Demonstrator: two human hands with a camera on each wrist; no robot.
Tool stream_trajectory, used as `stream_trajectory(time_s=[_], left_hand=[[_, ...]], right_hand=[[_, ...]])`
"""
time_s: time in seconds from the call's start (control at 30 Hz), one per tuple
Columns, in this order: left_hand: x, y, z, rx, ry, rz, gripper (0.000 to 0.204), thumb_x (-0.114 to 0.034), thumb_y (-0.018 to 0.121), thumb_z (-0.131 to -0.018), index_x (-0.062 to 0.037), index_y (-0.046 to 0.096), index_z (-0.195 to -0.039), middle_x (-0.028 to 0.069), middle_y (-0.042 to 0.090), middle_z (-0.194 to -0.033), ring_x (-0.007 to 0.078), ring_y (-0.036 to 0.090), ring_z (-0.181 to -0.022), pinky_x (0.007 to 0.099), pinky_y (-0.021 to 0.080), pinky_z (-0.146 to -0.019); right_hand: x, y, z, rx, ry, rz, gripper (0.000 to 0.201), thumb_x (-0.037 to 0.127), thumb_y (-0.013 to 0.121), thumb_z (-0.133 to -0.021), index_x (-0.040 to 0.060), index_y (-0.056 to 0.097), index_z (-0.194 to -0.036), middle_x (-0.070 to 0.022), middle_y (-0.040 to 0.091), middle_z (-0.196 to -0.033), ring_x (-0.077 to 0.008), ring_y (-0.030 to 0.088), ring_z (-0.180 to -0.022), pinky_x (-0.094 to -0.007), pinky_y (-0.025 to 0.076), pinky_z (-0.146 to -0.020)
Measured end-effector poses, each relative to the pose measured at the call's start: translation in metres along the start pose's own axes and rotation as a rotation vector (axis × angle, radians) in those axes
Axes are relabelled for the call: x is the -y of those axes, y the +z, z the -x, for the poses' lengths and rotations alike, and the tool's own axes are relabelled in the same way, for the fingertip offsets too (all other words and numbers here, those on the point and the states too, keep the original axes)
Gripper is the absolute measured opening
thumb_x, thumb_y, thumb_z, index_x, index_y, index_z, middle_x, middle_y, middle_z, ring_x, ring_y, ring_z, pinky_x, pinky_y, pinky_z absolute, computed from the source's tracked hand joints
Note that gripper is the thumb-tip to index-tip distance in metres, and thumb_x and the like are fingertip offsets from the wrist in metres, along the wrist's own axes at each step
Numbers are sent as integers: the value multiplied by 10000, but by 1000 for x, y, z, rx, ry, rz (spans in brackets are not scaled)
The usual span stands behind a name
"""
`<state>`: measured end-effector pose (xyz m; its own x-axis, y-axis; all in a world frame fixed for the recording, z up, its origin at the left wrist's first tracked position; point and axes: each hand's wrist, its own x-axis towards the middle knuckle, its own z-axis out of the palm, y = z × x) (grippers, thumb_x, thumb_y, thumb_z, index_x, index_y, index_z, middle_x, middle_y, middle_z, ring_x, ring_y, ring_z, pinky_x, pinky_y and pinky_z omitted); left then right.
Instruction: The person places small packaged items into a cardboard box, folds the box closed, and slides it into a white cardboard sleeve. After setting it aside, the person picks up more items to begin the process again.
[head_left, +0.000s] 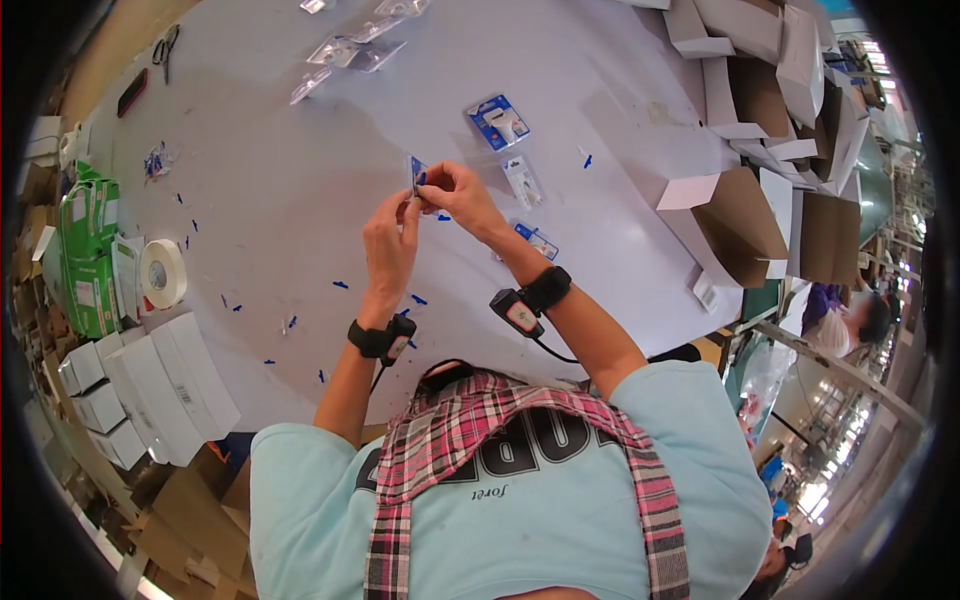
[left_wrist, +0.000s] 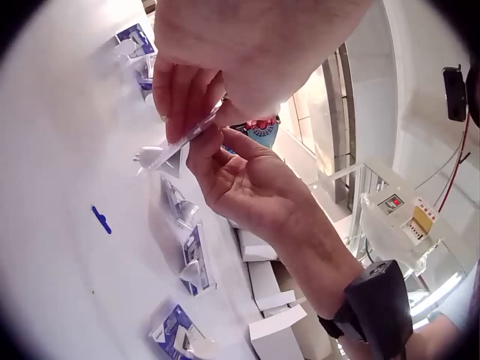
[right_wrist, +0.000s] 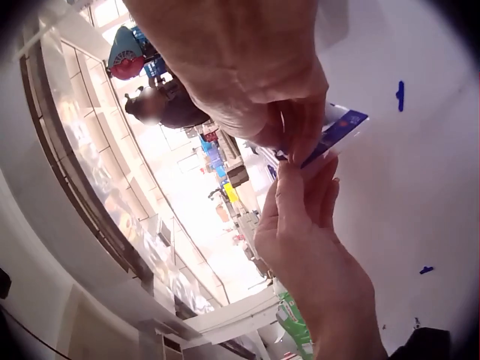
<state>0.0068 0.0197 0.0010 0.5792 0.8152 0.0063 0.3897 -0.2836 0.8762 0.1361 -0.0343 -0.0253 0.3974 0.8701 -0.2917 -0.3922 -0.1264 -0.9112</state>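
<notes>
Over the white table, both hands hold one blister pack (head_left: pixel 416 168) with a blue printed card and clear plastic. The left hand (head_left: pixel 388 245) pinches its near edge between thumb and fingers. From the other side, the right hand (head_left: pixel 465 200) grips the same edge, its fingertips close against the left ones. In the right wrist view the blue card (right_wrist: pixel 345 126) sticks out beyond the fingers; the pinched part is hidden behind them. A small blue plastic hanger tab (head_left: pixel 443 217) lies just below the hands. Nearby are another blister pack (head_left: pixel 521 181) and a larger blue one (head_left: pixel 498 122).
Several blue tabs (head_left: pixel 340 284) are scattered over the table. More clear packs (head_left: pixel 340 52) lie at the far side. Open white boxes (head_left: pixel 725 220) crowd the right edge; at left stand a tape roll (head_left: pixel 163 273), a green bag (head_left: pixel 92 255) and white boxes (head_left: pixel 180 375). Scissors (head_left: pixel 166 50) lie far left.
</notes>
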Motion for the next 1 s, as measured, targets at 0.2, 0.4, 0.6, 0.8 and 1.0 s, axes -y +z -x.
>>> stream_trajectory(time_s=[0.2,0.4,0.6,0.8,1.0], left_hand=[[1,-2,-2,42,-185,193,223,-115,542,-905,58,619,-1024,107,677,-808,131,644,-714,256,495,-670],[-9,-9,-13,37,-200,131,241,-141,540,-910,54,627,-1022,97,678,-781,124,643,-692,244,490,-656],[-16,-11,-14,77,-138,-25,259,-170,529,-921,43,627,-1029,96,672,-747,128,637,-666,246,479,-616],[-15,-10,-11,77,-199,34,264,-181,517,-929,35,630,-1030,84,657,-723,122,628,-664,237,461,-591],[3,-16,-19,61,-253,174,263,-172,523,-920,50,635,-1003,76,640,-695,116,613,-649,241,467,-599]], right_hand=[[-1,0,-2,0,-103,366,191,78,612,-801,-38,534,-932,-120,628,-808,-182,626,-729,-291,508,-652],[14,5,0,19,-182,367,172,54,591,-828,-27,515,-959,-77,606,-829,-128,597,-757,-271,503,-685],[19,9,0,-7,-152,345,150,42,582,-817,-23,520,-938,-100,616,-839,-143,601,-760,-290,499,-686],[23,16,1,-12,-320,611,136,30,574,-803,-34,519,-910,-129,610,-794,-177,597,-699,-309,480,-628],[14,5,-6,43,-169,316,137,25,561,-813,-31,537,-936,-116,606,-785,-169,588,-683,-290,472,-633]])
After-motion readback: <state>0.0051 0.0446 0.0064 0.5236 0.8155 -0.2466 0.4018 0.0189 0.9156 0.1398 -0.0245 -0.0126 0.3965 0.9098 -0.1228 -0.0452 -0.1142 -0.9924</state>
